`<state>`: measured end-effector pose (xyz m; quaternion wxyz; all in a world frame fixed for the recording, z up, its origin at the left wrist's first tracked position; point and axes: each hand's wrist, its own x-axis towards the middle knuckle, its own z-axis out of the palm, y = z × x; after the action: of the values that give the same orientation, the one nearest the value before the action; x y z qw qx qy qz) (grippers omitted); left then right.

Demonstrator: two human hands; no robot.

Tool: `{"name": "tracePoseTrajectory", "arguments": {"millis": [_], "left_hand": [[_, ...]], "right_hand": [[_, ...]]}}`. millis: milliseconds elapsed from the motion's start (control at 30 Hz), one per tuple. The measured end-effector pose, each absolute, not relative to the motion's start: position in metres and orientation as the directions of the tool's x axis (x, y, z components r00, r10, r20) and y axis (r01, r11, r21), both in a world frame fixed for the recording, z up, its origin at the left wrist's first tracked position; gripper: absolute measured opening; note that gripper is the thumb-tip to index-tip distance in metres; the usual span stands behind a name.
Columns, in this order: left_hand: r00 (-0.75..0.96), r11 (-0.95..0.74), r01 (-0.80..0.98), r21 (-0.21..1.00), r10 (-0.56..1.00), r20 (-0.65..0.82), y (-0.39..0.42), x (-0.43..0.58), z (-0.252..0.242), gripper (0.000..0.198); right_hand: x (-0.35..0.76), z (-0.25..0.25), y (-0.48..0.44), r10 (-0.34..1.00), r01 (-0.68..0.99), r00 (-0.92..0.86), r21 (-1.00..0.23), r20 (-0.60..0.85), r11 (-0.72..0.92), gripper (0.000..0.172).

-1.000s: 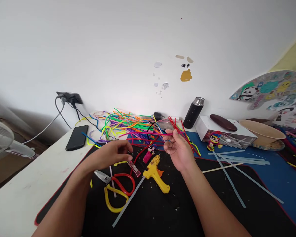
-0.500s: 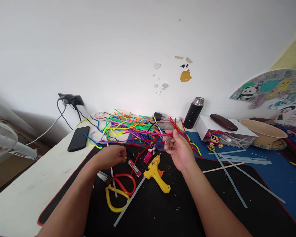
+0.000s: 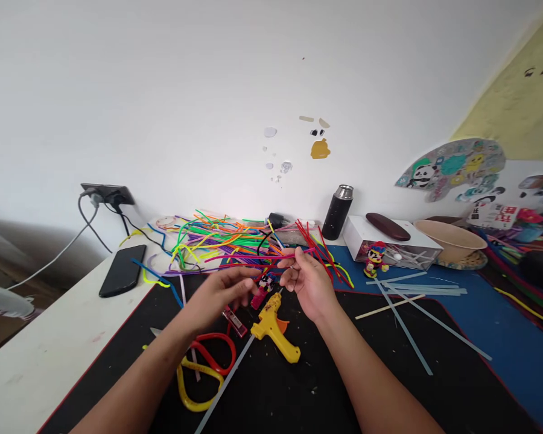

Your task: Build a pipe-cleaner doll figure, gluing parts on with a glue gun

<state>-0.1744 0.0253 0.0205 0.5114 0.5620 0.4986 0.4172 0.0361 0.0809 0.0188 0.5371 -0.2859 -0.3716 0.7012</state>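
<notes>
My right hand (image 3: 311, 283) pinches a long magenta pipe cleaner (image 3: 244, 257) between thumb and fingers. It stretches leftward in front of the heap of coloured pipe cleaners (image 3: 217, 235). My left hand (image 3: 221, 294) hovers nearby with fingers curved and apart, holding nothing I can see. Between the hands, a small figure with a magenta body (image 3: 259, 299) lies on the black mat (image 3: 339, 386). Just below is a yellow hot glue gun (image 3: 274, 331) with a glue stick (image 3: 226, 386) in its back. A small red and white box (image 3: 235, 322) and red-and-yellow-handled scissors (image 3: 215, 355) lie under my left hand and forearm.
A phone (image 3: 123, 270) lies at left below a wall socket (image 3: 108, 194). Along the wall stand a black flask (image 3: 338, 212), a white box (image 3: 357, 238) with a glasses case (image 3: 388, 226), and a bowl (image 3: 452, 239). A finished-looking figure (image 3: 375, 259) stands near loose glue sticks (image 3: 407, 328).
My left hand has moved right, towards my right hand, and its curled fingers have opened. My right hand keeps the magenta pipe cleaner. The view has turned slightly right.
</notes>
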Motion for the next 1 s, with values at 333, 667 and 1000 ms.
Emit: {"name": "tracePoseTrajectory", "arguments": {"millis": [333,667,1000], "left_hand": [[-0.076,-0.093,-0.321,0.943,0.994,0.072,0.022,-0.135,0.003,0.041],[-0.218,-0.099,-0.477,0.873,0.976,-0.008,0.024,-0.144,0.011,0.039],[-0.192,-0.076,-0.59,0.804,0.98,-0.048,0.026,-0.151,0.012,0.033]], "right_hand": [[0.017,0.017,0.06,0.896,-0.377,-0.445,-0.907,-0.002,-0.189,0.042],[0.015,0.014,0.059,0.928,-0.346,-0.372,-0.924,-0.026,-0.164,0.038],[0.016,0.011,0.06,0.929,-0.35,-0.37,-0.925,-0.011,-0.15,0.037]]}}
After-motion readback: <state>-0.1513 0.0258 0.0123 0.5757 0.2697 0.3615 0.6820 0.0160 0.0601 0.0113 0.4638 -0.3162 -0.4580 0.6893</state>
